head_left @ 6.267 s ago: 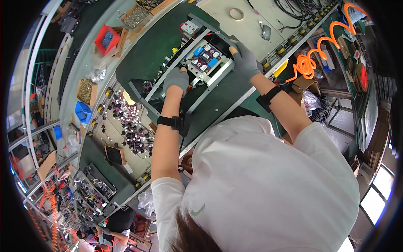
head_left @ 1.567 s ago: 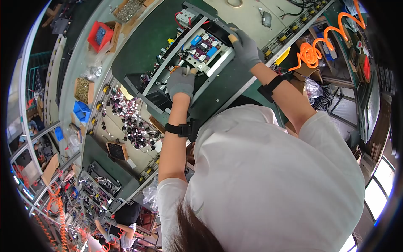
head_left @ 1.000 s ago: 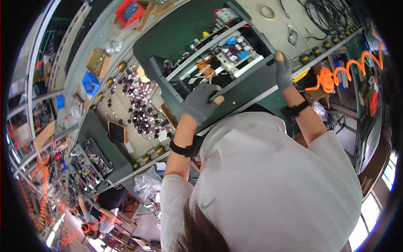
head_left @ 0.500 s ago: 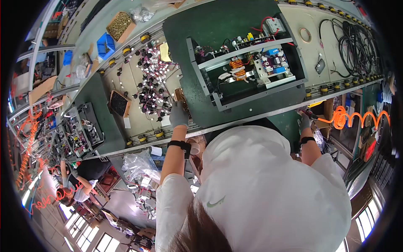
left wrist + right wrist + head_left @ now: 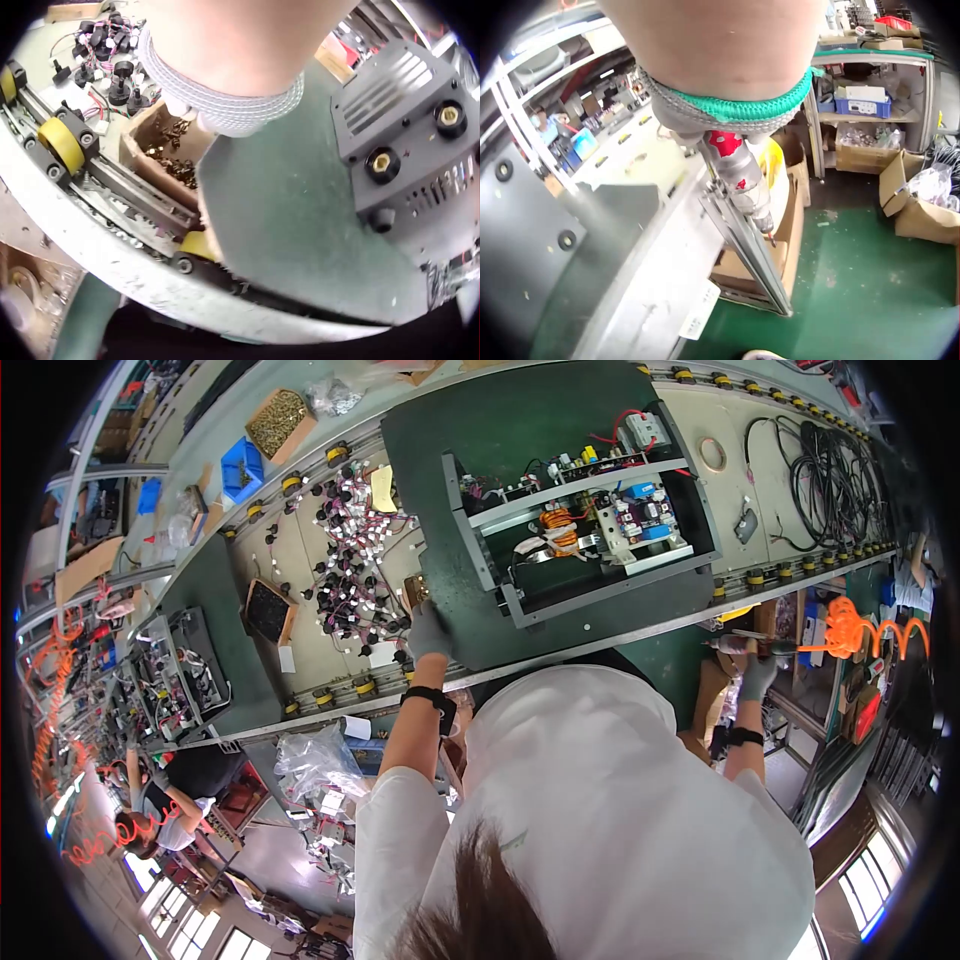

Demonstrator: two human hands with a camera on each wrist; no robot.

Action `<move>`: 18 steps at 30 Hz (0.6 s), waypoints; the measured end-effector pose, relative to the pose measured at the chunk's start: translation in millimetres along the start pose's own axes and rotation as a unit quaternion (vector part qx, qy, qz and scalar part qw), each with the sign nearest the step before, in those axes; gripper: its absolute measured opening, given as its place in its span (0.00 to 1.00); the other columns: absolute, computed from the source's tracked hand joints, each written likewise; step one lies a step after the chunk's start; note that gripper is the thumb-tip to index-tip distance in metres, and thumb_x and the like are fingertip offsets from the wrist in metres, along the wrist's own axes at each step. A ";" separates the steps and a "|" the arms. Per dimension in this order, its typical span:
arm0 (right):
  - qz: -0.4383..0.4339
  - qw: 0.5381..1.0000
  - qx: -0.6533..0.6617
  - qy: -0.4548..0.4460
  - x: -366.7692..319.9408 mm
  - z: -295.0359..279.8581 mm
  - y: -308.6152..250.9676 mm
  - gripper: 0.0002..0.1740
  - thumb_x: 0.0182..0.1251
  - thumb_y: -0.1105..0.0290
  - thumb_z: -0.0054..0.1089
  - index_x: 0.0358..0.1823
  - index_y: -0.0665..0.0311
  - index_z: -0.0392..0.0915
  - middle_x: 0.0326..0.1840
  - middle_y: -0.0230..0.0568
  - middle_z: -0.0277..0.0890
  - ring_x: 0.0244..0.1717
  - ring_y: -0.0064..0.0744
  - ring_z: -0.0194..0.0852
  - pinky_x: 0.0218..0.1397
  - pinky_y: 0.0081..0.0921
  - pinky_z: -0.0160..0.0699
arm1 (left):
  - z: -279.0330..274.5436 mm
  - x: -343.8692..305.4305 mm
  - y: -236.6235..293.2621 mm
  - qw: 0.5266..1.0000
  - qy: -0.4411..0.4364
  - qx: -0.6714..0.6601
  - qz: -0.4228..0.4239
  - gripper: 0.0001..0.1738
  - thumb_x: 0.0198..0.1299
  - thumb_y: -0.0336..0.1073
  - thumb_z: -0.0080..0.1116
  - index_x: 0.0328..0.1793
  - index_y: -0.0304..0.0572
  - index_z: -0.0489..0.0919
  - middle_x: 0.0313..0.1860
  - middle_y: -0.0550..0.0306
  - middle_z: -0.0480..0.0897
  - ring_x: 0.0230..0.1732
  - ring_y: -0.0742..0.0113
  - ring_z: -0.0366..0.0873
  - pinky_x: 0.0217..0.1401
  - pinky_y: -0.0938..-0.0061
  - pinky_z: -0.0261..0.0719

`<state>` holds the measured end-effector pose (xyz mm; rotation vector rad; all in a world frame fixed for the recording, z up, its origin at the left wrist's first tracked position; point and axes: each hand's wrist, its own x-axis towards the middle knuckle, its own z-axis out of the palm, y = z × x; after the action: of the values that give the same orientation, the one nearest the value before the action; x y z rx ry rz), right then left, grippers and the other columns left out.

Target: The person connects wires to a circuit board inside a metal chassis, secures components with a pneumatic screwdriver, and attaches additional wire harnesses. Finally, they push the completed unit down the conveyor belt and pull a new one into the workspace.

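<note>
My gloved left hand reaches to a small cardboard box of brass-coloured screws, beside the green board. Its fingertips are at the box and mostly hidden behind the glove cuff; I cannot tell whether they pinch a screw. Off the bench's right front edge, my gloved right hand grips a pneumatic screwdriver, whose bit points down in the right wrist view. An orange coiled hose runs from it. Between the hands, a grey metal chassis with circuit boards and a copper coil sits on the green board.
Left of the small box lies a heap of black connectors with wires. A cardboard tray of dark parts is farther left. Black cables lie at the right rear. Rollers line the bench edge, and a metal leg stands by the screwdriver.
Both hands have left the chassis. The left went from inside it to the screw box; the right went from its right side to the screwdriver, now gripped and raised. The head view has shifted.
</note>
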<state>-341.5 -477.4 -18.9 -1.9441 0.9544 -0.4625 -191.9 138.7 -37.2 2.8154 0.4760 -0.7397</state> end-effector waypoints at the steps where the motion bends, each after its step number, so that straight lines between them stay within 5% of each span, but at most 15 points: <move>1: -0.023 0.999 0.024 -0.001 4.5 -16.9 -18.8 0.28 0.57 0.63 0.68 0.52 0.74 0.69 0.46 0.39 0.73 0.44 0.25 0.70 0.49 0.22 0.71 | -2.8 0.1 5.4 1.000 0.021 -0.019 0.011 0.27 0.49 0.31 0.57 0.57 0.47 0.65 0.55 0.50 0.70 0.50 0.47 0.76 0.47 0.58 0.77; 3: 0.022 0.987 0.156 -0.018 21.9 -49.3 -40.2 0.25 0.65 0.61 0.59 0.54 0.74 0.68 0.48 0.41 0.72 0.45 0.28 0.71 0.50 0.25 0.73 | 2.1 4.3 9.9 0.998 0.044 -0.030 0.043 0.30 0.47 0.33 0.60 0.58 0.45 0.63 0.54 0.46 0.69 0.46 0.46 0.78 0.45 0.59 0.77; 5: 0.025 0.878 0.478 -0.007 57.5 -63.3 -24.0 0.31 0.63 0.50 0.56 0.59 0.65 0.67 0.51 0.45 0.74 0.52 0.43 0.72 0.65 0.45 0.62 | 2.7 2.2 23.8 0.999 0.014 -0.024 0.042 0.31 0.47 0.33 0.60 0.58 0.42 0.62 0.54 0.45 0.68 0.47 0.45 0.77 0.45 0.58 0.77; 6: 0.021 0.878 0.478 -0.008 35.7 -68.6 -61.9 0.31 0.63 0.50 0.56 0.59 0.65 0.67 0.51 0.45 0.74 0.52 0.43 0.72 0.65 0.45 0.62 | 4.8 -0.7 32.4 0.999 -0.021 -0.016 0.043 0.31 0.46 0.32 0.61 0.57 0.40 0.61 0.55 0.45 0.67 0.49 0.45 0.76 0.45 0.58 0.77; 8: -0.062 0.735 0.601 -0.309 0.4 -8.7 -185.1 0.27 0.62 0.48 0.55 0.54 0.61 0.71 0.53 0.45 0.74 0.56 0.46 0.69 0.69 0.53 0.54 | 21.7 -3.4 45.4 0.998 -0.012 -0.009 0.056 0.29 0.47 0.33 0.60 0.56 0.40 0.63 0.54 0.45 0.68 0.48 0.46 0.77 0.47 0.59 0.76; 11: 0.030 0.765 0.595 -0.245 17.4 14.9 -166.8 0.13 0.60 0.60 0.60 0.41 0.60 0.77 0.47 0.44 0.76 0.53 0.42 0.72 0.62 0.43 0.68 | 28.0 -5.0 65.6 0.992 -0.007 0.005 0.122 0.22 0.51 0.33 0.57 0.53 0.40 0.67 0.53 0.46 0.70 0.52 0.50 0.75 0.54 0.61 0.73; 12: 0.059 0.812 0.544 -0.205 21.7 25.2 -154.5 0.13 0.58 0.66 0.61 0.43 0.60 0.76 0.45 0.42 0.77 0.49 0.39 0.74 0.58 0.37 0.72 | 17.8 -6.9 71.4 0.992 -0.006 -0.001 0.123 0.22 0.51 0.33 0.57 0.53 0.40 0.67 0.53 0.46 0.70 0.52 0.50 0.75 0.54 0.61 0.73; 13: 0.054 0.808 0.525 -0.263 18.6 40.1 -151.9 0.12 0.57 0.69 0.60 0.43 0.60 0.76 0.41 0.39 0.77 0.45 0.35 0.75 0.54 0.34 0.73 | 9.6 -7.5 76.6 0.987 -0.026 0.015 0.159 0.20 0.52 0.32 0.55 0.53 0.42 0.69 0.53 0.48 0.71 0.54 0.52 0.73 0.53 0.62 0.74; 15: 0.162 0.865 0.457 -0.128 -17.0 73.7 -171.2 0.12 0.56 0.72 0.59 0.42 0.58 0.74 0.36 0.36 0.76 0.35 0.31 0.73 0.38 0.32 0.75 | 7.9 0.0 83.6 0.979 -0.045 0.027 0.195 0.19 0.53 0.30 0.54 0.53 0.44 0.70 0.52 0.50 0.71 0.56 0.53 0.72 0.53 0.63 0.75; 18: 0.077 0.912 0.383 -0.122 -28.2 111.9 -126.8 0.20 0.50 0.80 0.61 0.48 0.61 0.73 0.40 0.33 0.73 0.41 0.27 0.72 0.44 0.25 0.72 | 11.4 13.8 89.3 0.962 -0.023 -0.005 0.273 0.18 0.52 0.30 0.55 0.51 0.47 0.73 0.53 0.53 0.72 0.59 0.55 0.69 0.55 0.63 0.73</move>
<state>-232.3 -354.7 30.5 -1.1679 0.6208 -0.4072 -154.1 56.2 -44.8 2.7050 -0.3008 -0.6689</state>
